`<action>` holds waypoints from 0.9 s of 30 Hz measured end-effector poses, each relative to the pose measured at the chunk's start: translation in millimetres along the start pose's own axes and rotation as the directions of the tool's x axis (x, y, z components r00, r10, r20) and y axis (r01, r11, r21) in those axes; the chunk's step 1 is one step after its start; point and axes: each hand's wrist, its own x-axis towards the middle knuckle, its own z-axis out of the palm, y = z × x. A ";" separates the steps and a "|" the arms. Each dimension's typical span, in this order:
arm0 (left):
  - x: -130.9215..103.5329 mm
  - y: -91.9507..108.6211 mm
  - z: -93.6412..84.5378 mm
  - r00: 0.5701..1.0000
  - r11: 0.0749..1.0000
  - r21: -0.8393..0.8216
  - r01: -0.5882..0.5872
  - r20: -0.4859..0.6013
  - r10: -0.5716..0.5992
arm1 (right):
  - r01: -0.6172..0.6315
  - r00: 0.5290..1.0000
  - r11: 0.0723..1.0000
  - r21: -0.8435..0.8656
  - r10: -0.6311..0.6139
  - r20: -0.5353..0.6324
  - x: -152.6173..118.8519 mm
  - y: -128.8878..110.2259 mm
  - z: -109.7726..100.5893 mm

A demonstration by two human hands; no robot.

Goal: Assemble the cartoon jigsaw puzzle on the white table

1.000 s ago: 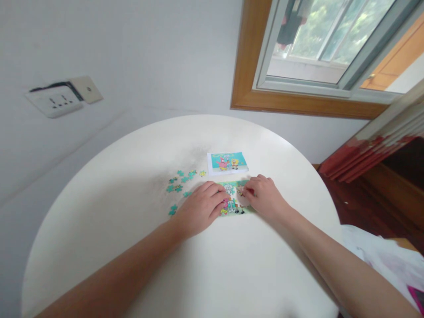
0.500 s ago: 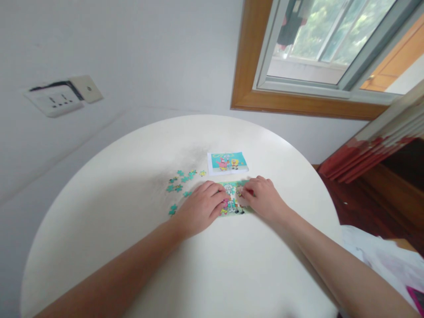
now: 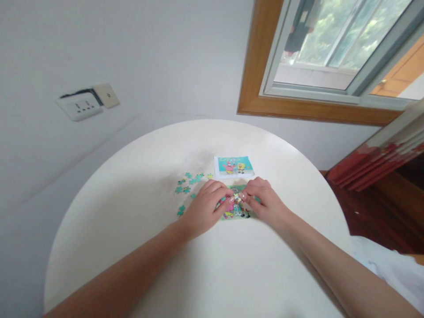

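A small yellow and white puzzle piece [image 3: 237, 198] sits between the fingertips of my two hands, just over the partly assembled cartoon puzzle [image 3: 229, 215]. My left hand [image 3: 208, 205] is closed, thumb and fingers pinching the piece from the left. From the other side my right hand [image 3: 267, 202] is closed on it too, fingers curled. Both hands cover the left and right parts of the puzzle. Loose teal puzzle pieces [image 3: 181, 210] lie scattered to the left of my left hand, with a yellow piece [image 3: 210, 176] nearer the picture card [image 3: 233, 166] behind the puzzle.
All this lies on a round white table [image 3: 132, 194] against a pale wall. A wall socket [image 3: 80, 106] is at the left, a wood-framed window [image 3: 251, 104] at the upper right. A red and white curtain [image 3: 377, 163] hangs on the right, above white plastic [image 3: 380, 260].
My hands have come together over the puzzle's middle, and the piece now shows between their fingertips. The whole view has shifted slightly, so the surroundings appear farther right.
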 end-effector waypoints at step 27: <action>-11.1 -84.6 -61.3 0.973 0.891 0.390 0.232 -0.081 -0.218 | -0.084 0.996 0.996 -0.015 0.084 0.002 0.4 7.9 -3.7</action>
